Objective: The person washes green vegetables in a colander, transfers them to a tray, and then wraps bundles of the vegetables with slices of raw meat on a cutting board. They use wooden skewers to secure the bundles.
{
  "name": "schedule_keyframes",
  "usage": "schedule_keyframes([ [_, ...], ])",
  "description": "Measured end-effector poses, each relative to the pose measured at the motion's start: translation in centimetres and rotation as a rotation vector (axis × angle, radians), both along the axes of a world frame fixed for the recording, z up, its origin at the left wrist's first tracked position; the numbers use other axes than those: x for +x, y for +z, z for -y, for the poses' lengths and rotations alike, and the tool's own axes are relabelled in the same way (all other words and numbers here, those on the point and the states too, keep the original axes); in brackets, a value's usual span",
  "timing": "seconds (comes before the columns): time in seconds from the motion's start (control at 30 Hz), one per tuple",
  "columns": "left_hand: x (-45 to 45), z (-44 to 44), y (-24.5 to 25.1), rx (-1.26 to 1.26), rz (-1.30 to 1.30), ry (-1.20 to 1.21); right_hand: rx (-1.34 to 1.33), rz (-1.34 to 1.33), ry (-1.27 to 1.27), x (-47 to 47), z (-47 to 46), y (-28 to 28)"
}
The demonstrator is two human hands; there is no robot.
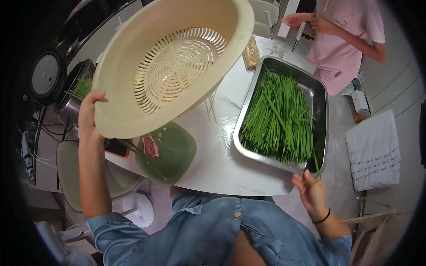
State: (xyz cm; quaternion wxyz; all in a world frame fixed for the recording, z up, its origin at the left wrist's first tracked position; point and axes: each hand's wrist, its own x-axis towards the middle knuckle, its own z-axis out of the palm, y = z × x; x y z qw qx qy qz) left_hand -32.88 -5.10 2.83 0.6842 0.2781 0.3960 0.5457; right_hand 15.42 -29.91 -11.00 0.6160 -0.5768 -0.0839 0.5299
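Observation:
My left hand [90, 116] grips the rim of a large beige plastic colander [176, 66], tilted up above the table with a few green bits stuck in its slots. On the right, my right hand [310, 191] pinches a green stalk at the near corner of a rectangular steel tray [244, 146]. A thick heap of long green garlic chives [279, 116] lies in that tray. Partly below the colander is a green cutting board [176, 156] with a piece of raw meat [150, 145] on it.
A white table [213, 169] holds bundled wooden skewers [251, 55] and a phone [116, 148]. An open cooker [71, 96] with greens stands at left, near a stool [70, 173]. Another person [346, 36] in pink stands beyond the tray. A white package [374, 149] is at right.

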Motion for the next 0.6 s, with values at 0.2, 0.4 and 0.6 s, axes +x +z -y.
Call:
schedule_keyframes([
  [0.2, 2.1, -2.0, 0.3, 0.040, -0.008, 0.007, 0.021, 0.328, -0.026, 5.2, 1.9, -1.0],
  [0.4, 9.9, -6.7, 1.1, 0.125, -0.146, 0.075, 0.106, 0.511, 0.114, 11.0, -7.3, -2.9],
  [0.6, 21.5, -12.9, 1.5, 0.135, 0.017, -0.010, 0.302, 0.407, 0.014, 4.8, -5.4, -3.7],
])
